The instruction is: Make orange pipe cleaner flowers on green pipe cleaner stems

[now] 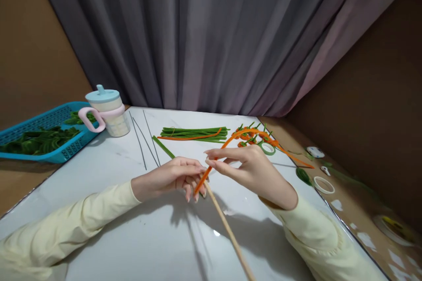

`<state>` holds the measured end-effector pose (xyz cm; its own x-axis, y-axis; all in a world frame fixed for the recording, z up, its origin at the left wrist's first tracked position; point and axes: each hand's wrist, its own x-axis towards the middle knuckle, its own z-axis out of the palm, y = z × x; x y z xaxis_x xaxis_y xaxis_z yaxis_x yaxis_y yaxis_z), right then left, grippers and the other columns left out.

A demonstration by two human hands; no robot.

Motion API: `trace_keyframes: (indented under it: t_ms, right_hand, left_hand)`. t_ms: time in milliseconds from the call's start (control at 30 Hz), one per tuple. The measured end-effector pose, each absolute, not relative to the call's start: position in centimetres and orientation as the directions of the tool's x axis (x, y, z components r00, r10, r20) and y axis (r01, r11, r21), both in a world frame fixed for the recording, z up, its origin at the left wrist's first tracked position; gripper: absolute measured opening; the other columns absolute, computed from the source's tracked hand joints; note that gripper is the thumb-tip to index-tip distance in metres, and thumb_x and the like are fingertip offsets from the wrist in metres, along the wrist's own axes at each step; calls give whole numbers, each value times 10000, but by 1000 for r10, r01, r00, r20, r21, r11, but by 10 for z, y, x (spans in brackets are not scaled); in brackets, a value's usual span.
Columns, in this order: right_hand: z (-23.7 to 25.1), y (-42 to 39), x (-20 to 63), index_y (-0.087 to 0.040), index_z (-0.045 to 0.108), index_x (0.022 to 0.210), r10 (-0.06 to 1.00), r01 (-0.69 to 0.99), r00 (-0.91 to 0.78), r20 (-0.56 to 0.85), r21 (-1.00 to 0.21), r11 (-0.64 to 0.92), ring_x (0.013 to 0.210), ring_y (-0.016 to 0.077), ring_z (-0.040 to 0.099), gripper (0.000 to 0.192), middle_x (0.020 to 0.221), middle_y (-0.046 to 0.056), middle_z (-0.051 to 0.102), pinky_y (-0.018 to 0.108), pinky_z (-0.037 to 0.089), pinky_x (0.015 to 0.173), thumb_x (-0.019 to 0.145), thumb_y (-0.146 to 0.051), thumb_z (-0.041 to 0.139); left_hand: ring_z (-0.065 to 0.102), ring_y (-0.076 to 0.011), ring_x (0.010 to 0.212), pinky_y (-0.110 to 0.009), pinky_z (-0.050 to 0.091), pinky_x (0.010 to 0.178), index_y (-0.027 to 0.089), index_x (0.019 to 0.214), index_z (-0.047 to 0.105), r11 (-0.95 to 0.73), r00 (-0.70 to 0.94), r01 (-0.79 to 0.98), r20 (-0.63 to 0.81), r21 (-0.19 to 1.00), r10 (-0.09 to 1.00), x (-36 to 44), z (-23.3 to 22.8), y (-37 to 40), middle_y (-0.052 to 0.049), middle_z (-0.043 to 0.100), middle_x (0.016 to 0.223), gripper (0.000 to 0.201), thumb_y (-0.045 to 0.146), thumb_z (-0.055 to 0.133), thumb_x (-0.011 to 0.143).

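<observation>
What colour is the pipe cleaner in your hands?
Orange pipe cleaner, clearest in the head view, held against a wooden stick.

Pale yellow long sleeves on both arms, bare hands, longish fingernails

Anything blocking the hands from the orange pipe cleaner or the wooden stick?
Nothing visible. The left hand already grips the wooden stick at its upper end, and the right hand pinches the orange pipe cleaner right where it meets the stick. The green stems lie farther back, clear of both.
</observation>
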<state>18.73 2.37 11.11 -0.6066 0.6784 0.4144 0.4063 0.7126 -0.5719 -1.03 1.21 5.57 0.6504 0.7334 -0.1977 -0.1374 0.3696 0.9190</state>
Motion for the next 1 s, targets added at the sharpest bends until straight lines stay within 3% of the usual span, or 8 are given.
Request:
trace_keyframes:
  t_ms: [167,400,467,533,633,733,867,1000]
  right_hand:
    - [109,37,188,-162,707,912,726,372,-602,333,-688,624,620,120,666,180,824,28,724,212,552,619,803,-267,609]
    - [97,36,181,-181,675,980,690,304,-627,362,-701,645,672,114,649,202,969,35,700,244,551,694,828,-275,582]
    - [95,35,180,-205,584,1150,680,294,-652,336,-715,635,742,120,645,299,1052,46,670,249,539,696,867,-283,523]
    - [94,34,181,-219,360,1349,678,322,-691,251,-733,599,804,128,635,462,1122,76,631,258,521,694,904,-298,457]
    - [94,33,184,-179,71,1424,655,378,-754,49,-784,493,747,132,622,670,1013,92,656,260,494,651,905,-358,454]
    - [92,32,184,-160,121,1361,651,414,-756,-71,-822,390,575,106,568,696,835,36,650,233,452,547,856,-420,523]
    - [85,31,180,-172,243,1175,768,444,-635,81,-775,449,584,96,523,638,845,17,562,213,405,505,753,-423,651]
    - [82,28,177,-196,249,1091,771,454,-586,247,-688,566,574,88,517,574,988,59,525,232,415,514,748,-411,655]
  left_hand:
    - [660,-115,591,-176,503,506,99,796,579,331,660,-125,-171,935,732,-10,61,9,-94,702,762,255,339,528,868]
    - [666,-115,565,-188,525,542,99,730,582,171,558,-19,-132,985,819,0,66,-4,-45,698,678,186,265,626,802]
    - [669,-117,574,-192,529,555,94,731,585,139,516,-10,-114,990,849,0,66,-5,-47,698,667,186,261,618,805]
    - [674,-122,594,-201,535,574,95,759,585,86,465,-25,-65,996,883,0,65,-4,-49,703,682,171,256,610,809]
    - [677,-125,624,-211,536,598,108,780,574,-22,372,-30,32,999,928,-2,63,-2,-41,706,702,143,245,604,810]
    - [665,-116,651,-199,522,600,119,782,576,-133,289,33,118,991,950,-2,60,-2,-32,700,706,128,240,591,818]
    - [637,-104,644,-185,494,577,121,821,602,-221,241,147,182,964,953,-2,55,-4,-28,683,698,144,261,570,831]
    - [637,-109,671,-199,508,623,117,833,597,-199,253,121,164,972,953,-2,55,-4,-29,674,718,143,256,568,828]
